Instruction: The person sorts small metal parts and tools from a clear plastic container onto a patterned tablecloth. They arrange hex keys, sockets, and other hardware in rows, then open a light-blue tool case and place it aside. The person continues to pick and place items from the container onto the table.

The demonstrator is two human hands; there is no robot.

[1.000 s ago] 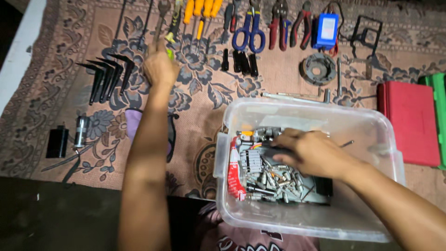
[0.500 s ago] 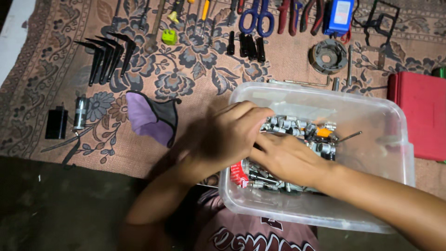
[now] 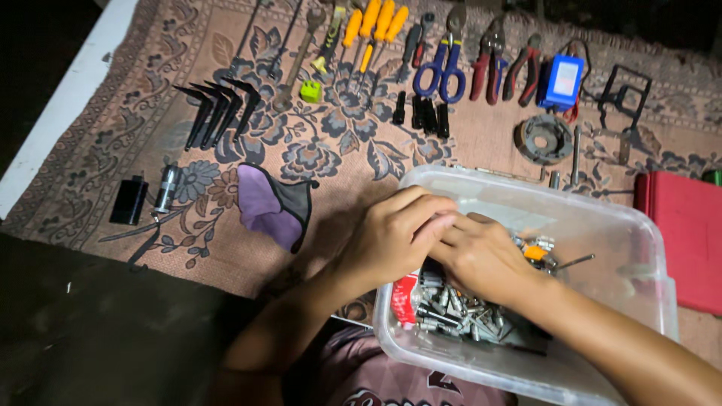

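Observation:
A clear plastic bin (image 3: 639,225) sits in front of me, holding a pile of metal sockets and bits (image 3: 451,308), a red-and-white packet (image 3: 404,297) and a small orange piece (image 3: 535,253). My left hand (image 3: 395,237) reaches over the bin's left rim with its fingers curled, touching my right hand. My right hand (image 3: 481,256) lies palm down on the socket pile. Whatever the fingers of either hand hold is hidden beneath them.
On the patterned rug lie black hex keys (image 3: 218,113), a wrench (image 3: 298,56), a green block (image 3: 310,91), orange-handled screwdrivers (image 3: 372,26), blue scissors (image 3: 440,68), red pliers (image 3: 489,64), a blue battery pack (image 3: 560,81), a purple cloth (image 3: 271,203) and a red case (image 3: 681,240).
My left hand came back from the wrench at the far side of the rug to the bin and now meets my right hand. The wrench stays on the rug.

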